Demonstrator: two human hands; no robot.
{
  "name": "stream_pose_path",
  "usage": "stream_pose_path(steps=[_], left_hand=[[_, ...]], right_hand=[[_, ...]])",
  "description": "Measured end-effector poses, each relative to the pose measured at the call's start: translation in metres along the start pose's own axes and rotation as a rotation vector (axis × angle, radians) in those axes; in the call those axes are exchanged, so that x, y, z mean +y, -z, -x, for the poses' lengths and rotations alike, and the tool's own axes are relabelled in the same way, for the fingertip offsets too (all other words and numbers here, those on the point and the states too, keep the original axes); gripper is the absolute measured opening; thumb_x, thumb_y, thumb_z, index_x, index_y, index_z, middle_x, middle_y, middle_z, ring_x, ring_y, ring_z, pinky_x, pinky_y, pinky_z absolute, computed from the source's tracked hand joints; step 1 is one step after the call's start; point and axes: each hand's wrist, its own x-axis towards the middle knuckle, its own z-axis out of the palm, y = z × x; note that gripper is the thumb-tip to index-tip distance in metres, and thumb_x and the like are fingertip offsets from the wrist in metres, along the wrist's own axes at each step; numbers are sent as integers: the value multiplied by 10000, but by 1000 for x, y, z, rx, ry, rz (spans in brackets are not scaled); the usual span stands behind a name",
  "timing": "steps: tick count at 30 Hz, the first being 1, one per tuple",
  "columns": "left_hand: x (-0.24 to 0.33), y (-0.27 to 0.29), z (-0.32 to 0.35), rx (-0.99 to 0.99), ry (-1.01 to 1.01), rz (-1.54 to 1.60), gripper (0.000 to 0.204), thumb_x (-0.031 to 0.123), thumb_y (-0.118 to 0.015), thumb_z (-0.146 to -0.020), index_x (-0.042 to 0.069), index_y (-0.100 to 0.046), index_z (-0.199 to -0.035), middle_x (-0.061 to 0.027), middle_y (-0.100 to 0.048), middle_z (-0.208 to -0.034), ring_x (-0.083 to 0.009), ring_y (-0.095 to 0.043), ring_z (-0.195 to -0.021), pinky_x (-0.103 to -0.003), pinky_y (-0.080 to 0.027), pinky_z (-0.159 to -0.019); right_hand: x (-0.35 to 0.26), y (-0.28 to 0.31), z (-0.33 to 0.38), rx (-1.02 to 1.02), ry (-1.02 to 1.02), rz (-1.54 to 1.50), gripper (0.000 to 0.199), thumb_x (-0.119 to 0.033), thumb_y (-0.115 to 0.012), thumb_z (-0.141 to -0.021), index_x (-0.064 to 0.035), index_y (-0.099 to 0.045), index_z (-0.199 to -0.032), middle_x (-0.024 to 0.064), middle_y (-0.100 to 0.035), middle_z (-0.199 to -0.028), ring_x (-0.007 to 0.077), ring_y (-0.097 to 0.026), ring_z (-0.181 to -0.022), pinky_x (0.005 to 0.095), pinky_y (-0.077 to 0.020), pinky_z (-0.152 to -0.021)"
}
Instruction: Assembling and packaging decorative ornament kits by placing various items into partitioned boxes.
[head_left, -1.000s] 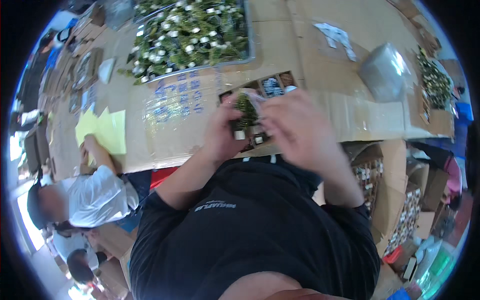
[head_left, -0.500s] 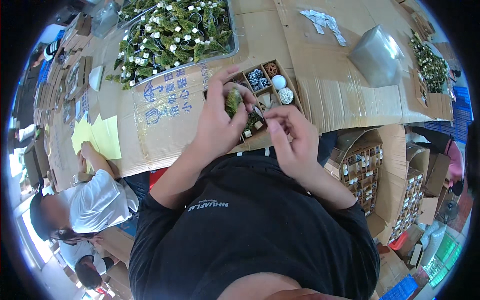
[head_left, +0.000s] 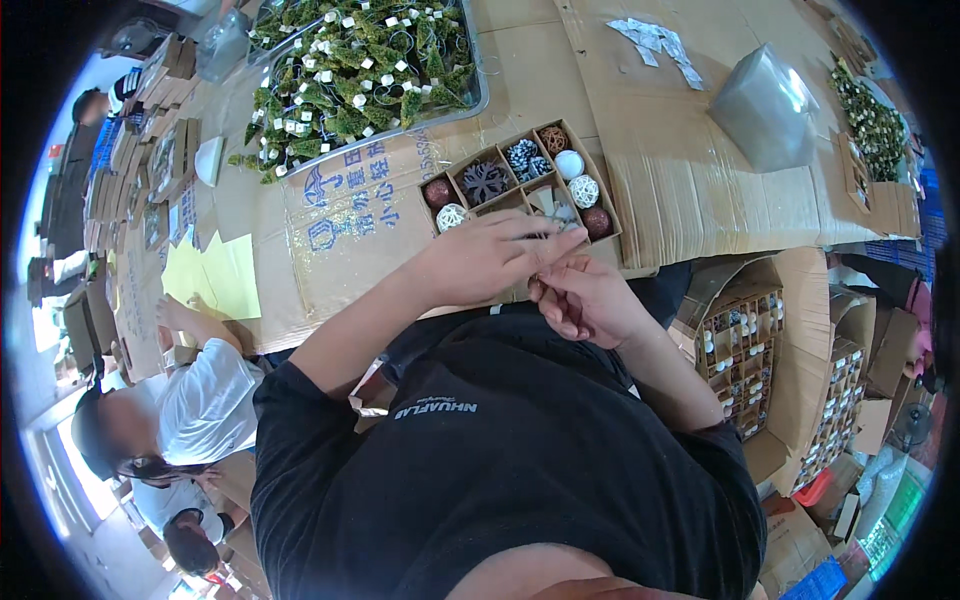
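Observation:
A divided cardboard box [head_left: 612, 212] lies before me on the table, slightly tilted. Its compartments hold a dark snowflake ornament [head_left: 484, 182], frosted pine cones [head_left: 526, 160], a white ball [head_left: 569, 164], woven white balls [head_left: 584, 190] and dark red glitter balls [head_left: 596, 222]. My left hand [head_left: 480, 258] reaches across the box's near edge, fingers drawn together, covering the front compartments. Close against it, my right hand [head_left: 590, 300] has thumb and fingertips pinched at the near edge. Whatever either hand holds is too small or hidden to make out.
A clear plastic tub [head_left: 478, 105] of small green trees with white bases stands at the back left. A transparent block-shaped container [head_left: 765, 110] is at the right. An open carton [head_left: 795, 340] of filled divided boxes stands beside me. A co-worker in white [head_left: 205, 405] sits at left.
The small green tree has gone from view in my left hand, which has turned palm down and moved right over the box. My right hand has dropped slightly nearer to me.

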Motion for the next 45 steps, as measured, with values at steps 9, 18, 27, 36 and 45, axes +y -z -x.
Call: stream_pose_path(steps=[9, 18, 27, 36, 45], left_hand=[[-5, 21, 8, 81, 276, -81, 1001, 229, -865, -600, 134, -393, -1477, -135, -408, -1494, -335, -373, -1404, -470, -341, -1136], [10, -14, 34, -44, 236, -65, 811, 293, -743, -733, 6, -432, -1425, -158, -417, -1497, -314, -329, -1442, -461, -269, -1183], [28, -40, 29, -180, 421, -369, 852, 382, -695, -791, -16, -357, -1464, -164, -260, -1586, -298, -185, -1498, -438, -172, -1211], [31, -31, 24, -75, 423, -260, 884, 291, -737, -765, -57, -330, -1468, -206, -276, -1574, -332, -229, -1485, -453, -195, -1205], [27, -44, 30, 45, 375, -241, 734, 235, -675, -844, -7, -365, -1464, -176, -325, -1556, -316, -272, -1468, -447, -243, -1191]], right_hand=[[16, -15, -22, 203, 160, -18, 267, -247, -485, -1048, -36, -585, -919, 30, -585, -661, 112, -529, -459, 229, -396, -396], [21, -8, -30, 197, 5, 219, 287, -251, -475, -1045, -12, -587, -930, 75, -645, -718, 134, -590, -487, 241, -428, -397], [-8, 2, -8, 318, 324, 638, 196, -168, -581, -997, 16, -639, -1033, 9, -625, -726, 53, -544, -571, 205, -436, -520], [-154, 120, 7, 1064, 927, 1158, 347, -305, -627, -941, -30, -661, -1150, 122, -710, -947, 206, -674, -863, 340, -520, -783], [-299, 300, 93, 929, 452, 1538, 318, -292, -718, -886, -28, -735, -1064, 92, -736, -930, 168, -676, -816, 323, -528, -773]])
